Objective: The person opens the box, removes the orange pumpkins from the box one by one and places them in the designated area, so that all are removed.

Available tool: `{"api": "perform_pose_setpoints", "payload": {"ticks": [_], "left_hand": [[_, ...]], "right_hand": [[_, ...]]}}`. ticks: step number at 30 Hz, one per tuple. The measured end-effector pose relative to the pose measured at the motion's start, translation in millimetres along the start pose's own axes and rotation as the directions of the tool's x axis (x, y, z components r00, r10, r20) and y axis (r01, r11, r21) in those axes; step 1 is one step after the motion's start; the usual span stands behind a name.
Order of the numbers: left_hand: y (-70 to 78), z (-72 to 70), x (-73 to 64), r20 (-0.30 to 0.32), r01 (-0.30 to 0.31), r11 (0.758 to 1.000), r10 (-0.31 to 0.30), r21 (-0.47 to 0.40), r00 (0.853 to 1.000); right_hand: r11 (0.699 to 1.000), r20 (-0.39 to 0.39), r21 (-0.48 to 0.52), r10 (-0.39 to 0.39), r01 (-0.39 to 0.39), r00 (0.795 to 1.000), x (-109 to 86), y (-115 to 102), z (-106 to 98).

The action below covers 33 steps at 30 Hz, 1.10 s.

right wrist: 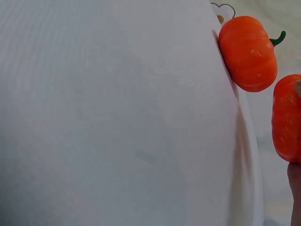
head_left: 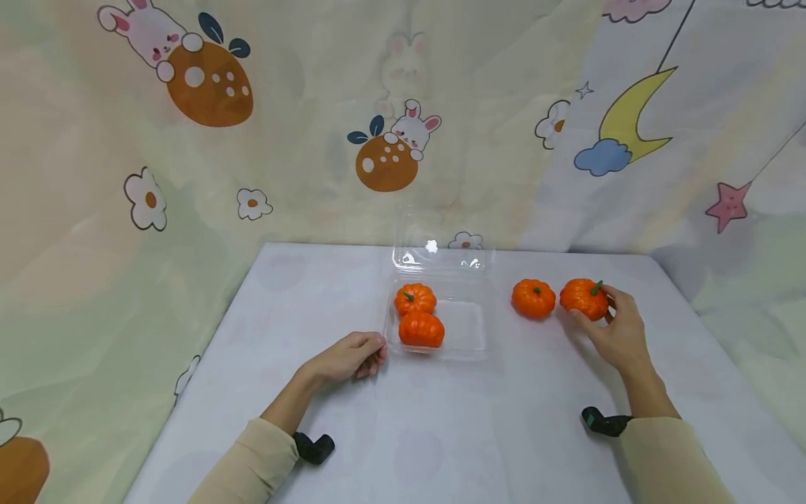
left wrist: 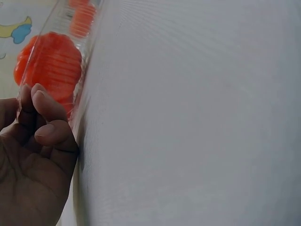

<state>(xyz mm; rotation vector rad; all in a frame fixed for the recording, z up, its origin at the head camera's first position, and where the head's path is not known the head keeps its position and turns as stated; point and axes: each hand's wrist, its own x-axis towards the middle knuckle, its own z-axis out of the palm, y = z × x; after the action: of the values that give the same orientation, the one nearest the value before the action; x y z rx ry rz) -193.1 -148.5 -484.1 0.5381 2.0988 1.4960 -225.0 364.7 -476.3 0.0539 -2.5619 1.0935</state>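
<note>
A clear plastic clamshell box (head_left: 462, 325) stands with its lid (head_left: 443, 241) raised at the back. Two small orange pumpkins lie in its left half, a rear one (head_left: 415, 299) with a green stem and a front one (head_left: 421, 329) tipped on its side. My left hand (head_left: 349, 355) pinches the box's rim at the near left corner, thumb and fingertips meeting there in the left wrist view. With thumb and fingers, my right hand (head_left: 620, 332) grips another pumpkin (head_left: 582, 297), stem upward; the right wrist view shows only part of this pumpkin (right wrist: 286, 120).
One more pumpkin (head_left: 533, 299) sits on the white table (head_left: 428, 434), between the box and my right hand. Behind the table hangs a printed cloth (head_left: 302, 140) with rabbits and flowers. A black wrist camera (head_left: 313, 448) is on each wrist.
</note>
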Motion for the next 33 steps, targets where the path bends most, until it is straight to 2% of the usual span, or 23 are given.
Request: {"api": "perform_pose_setpoints", "payload": {"ticks": [11,17,25,33], "left_hand": [[-0.2,-1.7,2.7,-0.004,0.003,1.0,-0.003,0.009,1.0],[-1.3,-0.7,2.7,-0.005,-0.002,1.0,0.002,0.001,1.0],[0.0,-0.5,2.6,0.011,-0.01,1.0,0.011,-0.018,1.0],[2.7,1.2,0.9,-0.001,-0.022,0.999,0.022,-0.042,1.0]], "right_hand": [[0.995,0.075,-0.097,0.023,-0.016,0.997,11.8,4,3],[0.988,0.122,-0.15,0.061,-0.042,0.991,13.7,6,6],[0.986,0.129,-0.152,0.086,-0.066,0.988,13.7,14,7],[0.983,0.153,-0.166,0.106,-0.08,0.983,16.1,16,9]]}}
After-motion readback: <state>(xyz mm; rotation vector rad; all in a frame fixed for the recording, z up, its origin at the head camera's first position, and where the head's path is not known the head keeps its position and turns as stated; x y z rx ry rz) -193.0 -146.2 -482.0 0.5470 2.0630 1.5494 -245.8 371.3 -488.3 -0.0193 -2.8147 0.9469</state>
